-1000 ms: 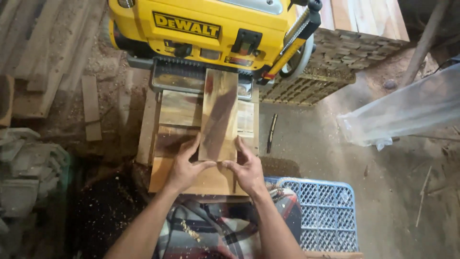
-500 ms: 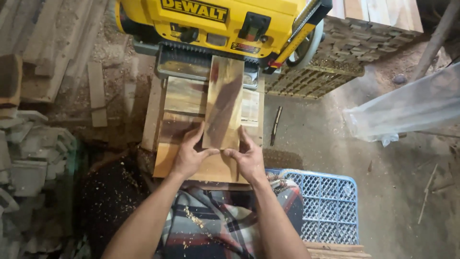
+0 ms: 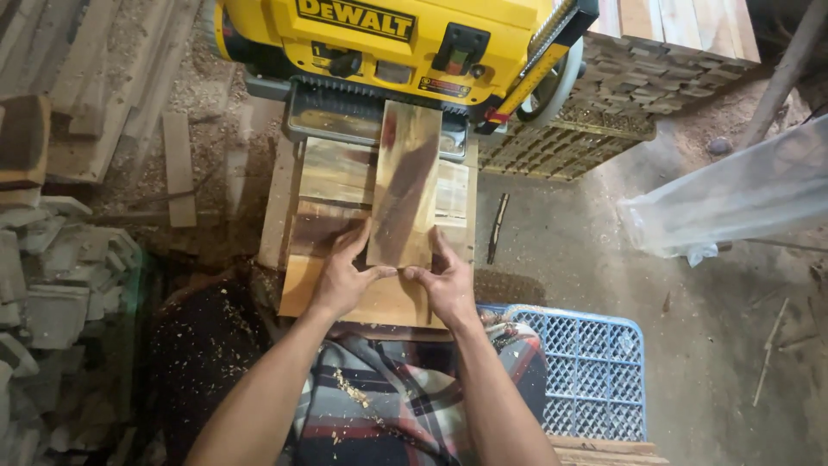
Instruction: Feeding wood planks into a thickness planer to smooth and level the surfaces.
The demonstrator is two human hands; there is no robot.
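Wooden, brown-streaked flat board (image 3: 405,185) lies with its far end at the yellow thickness planer (image 3: 388,43); left hand (image 3: 345,276) and right hand (image 3: 444,285), fingers spread flat, press its near end, keeping it straight.

Board (image 3: 405,181) farther into the yellow planer (image 3: 388,43), hands following

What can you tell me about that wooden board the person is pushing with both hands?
The board is a flat, rectangular plank with pale edges and a dark brown streak down its middle. It lies flat on the wooden infeed table, its far end at the yellow planer mouth. The left hand and right hand press its near end.
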